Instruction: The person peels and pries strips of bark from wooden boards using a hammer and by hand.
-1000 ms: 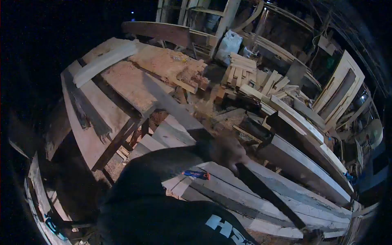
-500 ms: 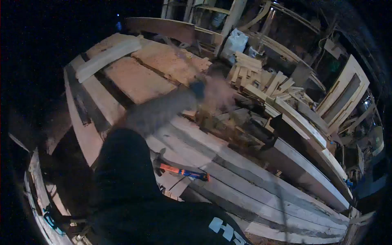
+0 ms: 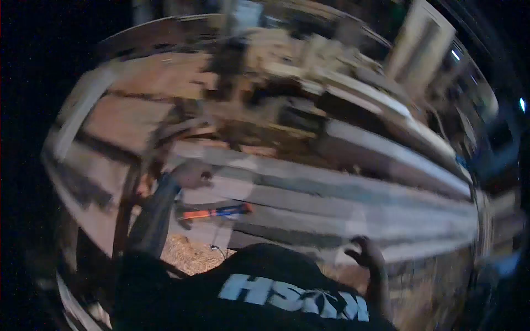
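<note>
A hammer (image 3: 221,212) with an orange and blue handle lies on the pale wooden planks (image 3: 287,196), its dark head toward the left. Just above the hammer is my left hand (image 3: 190,175), blurred but with its fingers loosely apart and no object visible in it. My right hand (image 3: 369,255) is over the near edge of the planks at the lower right. Its thumb and fingers are spread, and I see nothing between them.
Stacked offcuts (image 3: 287,52) and long boards (image 3: 386,149) lie beyond the planks. Reddish boards (image 3: 130,118) with dark gaps are on the left. Sawdust (image 3: 190,255) shows below the hammer. Much of the view is smeared by motion.
My left hand has drawn back from the far scrap wood toward the hammer. My right hand has come into view. The camera has turned; the hammer lies on the planks in both frames.
</note>
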Demonstrator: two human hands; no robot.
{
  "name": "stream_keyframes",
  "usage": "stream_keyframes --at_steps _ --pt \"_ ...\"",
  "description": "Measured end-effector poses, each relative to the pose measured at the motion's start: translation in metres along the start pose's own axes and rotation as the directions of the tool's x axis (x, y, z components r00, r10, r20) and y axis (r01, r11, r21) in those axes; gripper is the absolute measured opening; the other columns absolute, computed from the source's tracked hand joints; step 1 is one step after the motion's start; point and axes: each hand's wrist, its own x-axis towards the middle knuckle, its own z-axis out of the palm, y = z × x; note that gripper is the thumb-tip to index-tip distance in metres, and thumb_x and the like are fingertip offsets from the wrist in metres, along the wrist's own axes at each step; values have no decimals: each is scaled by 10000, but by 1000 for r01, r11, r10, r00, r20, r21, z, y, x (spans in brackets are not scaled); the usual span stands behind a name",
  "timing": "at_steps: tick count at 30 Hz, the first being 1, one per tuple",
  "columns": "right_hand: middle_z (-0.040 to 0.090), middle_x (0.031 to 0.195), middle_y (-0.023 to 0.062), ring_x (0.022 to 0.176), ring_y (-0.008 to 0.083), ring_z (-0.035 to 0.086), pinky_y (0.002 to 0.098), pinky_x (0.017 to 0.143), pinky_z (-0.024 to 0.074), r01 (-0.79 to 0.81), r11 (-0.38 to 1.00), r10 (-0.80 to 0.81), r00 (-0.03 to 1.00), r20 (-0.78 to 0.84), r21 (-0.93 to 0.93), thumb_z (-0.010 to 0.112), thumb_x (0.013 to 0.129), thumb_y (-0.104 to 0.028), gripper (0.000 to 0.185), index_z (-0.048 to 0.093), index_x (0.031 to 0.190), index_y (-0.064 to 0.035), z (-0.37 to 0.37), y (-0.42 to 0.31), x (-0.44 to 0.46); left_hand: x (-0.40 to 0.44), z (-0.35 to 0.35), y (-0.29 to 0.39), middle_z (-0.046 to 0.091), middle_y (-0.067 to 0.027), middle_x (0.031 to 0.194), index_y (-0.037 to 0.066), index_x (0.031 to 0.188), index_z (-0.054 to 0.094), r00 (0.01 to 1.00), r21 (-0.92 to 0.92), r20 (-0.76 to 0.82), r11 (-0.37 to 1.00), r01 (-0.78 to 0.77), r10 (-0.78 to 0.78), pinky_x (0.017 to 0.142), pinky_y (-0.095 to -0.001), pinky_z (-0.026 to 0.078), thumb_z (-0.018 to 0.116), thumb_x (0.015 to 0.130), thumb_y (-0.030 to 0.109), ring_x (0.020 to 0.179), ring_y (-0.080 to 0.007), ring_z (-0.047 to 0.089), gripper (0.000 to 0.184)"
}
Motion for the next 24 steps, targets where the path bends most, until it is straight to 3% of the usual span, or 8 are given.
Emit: stream_keyframes --at_steps 1,2,8,12,17,19,21,24 --pt "716 1129 205 1047 369 687 468 886 550 -93 995 95 986 135 -18 818 857 -454 529 701 1168 -42 -6 -17 5 7 28 23 740 -153 1019 45 1080 731 997 -150 -76 988 -27 15 832 -407 559 751 889 393 931 -274 709 398" --pt "722 1117 204 1020 373 695 467 877 554 81 994 -72 989 127 -73 813 862 -460 526 704 1162 -43 14 13 7 12 49 41 747 -135 940 59 1035 741 989 -303 -145 952 -39 -5 797 -384 557 772 860 336 871 -261 714 329" --pt "723 1102 226 1041 417 693 494 883 554 -60 998 65 966 249 -29 759 886 -498 535 691 1173 -51 15 34 20 72 75 100 740 -143 951 52 1064 728 996 -570 92 819 59 -7 821 -377 553 766 875 389 893 -227 714 389" --pt "705 1133 224 1078 440 667 502 921 541 -12 995 44 947 319 -102 767 868 -461 520 672 1174 -52 37 61 51 139 79 143 728 -165 1013 33 1118 704 997 -443 -56 896 18 -48 865 -434 546 760 873 410 960 -309 701 453" --pt "543 1357 273 1269 492 520 558 1071 450 -48 996 42 996 -75 -78 793 829 -438 658 580 1306 -39 43 86 130 274 129 200 715 -202 1049 50 1127 707 958 -71 -189 970 -235 218 907 -502 531 731 877 432 1032 -400 671 457" --pt "503 1387 289 1306 483 487 565 1090 434 -73 991 50 980 -194 -110 799 816 -464 738 539 1367 -48 56 121 173 295 104 267 675 -242 1206 35 1223 681 981 -101 -50 976 -192 188 1022 -504 496 711 879 461 1186 -404 624 549" --pt "502 1379 283 1322 469 474 565 1079 444 -76 991 49 972 -228 -114 792 818 -469 745 535 1381 -53 52 141 200 348 154 286 555 -253 1428 24 1381 578 935 117 -258 969 -220 243 1136 -496 425 680 897 466 1379 -416 489 664" --pt "546 1325 247 1312 454 479 557 1051 470 33 989 -66 969 -238 -141 777 829 -441 640 596 1311 -62 51 172 232 387 170 341 387 -226 1591 40 1496 457 974 -76 -227 996 -41 23 1203 -505 356 642 916 431 1485 -399 367 723"
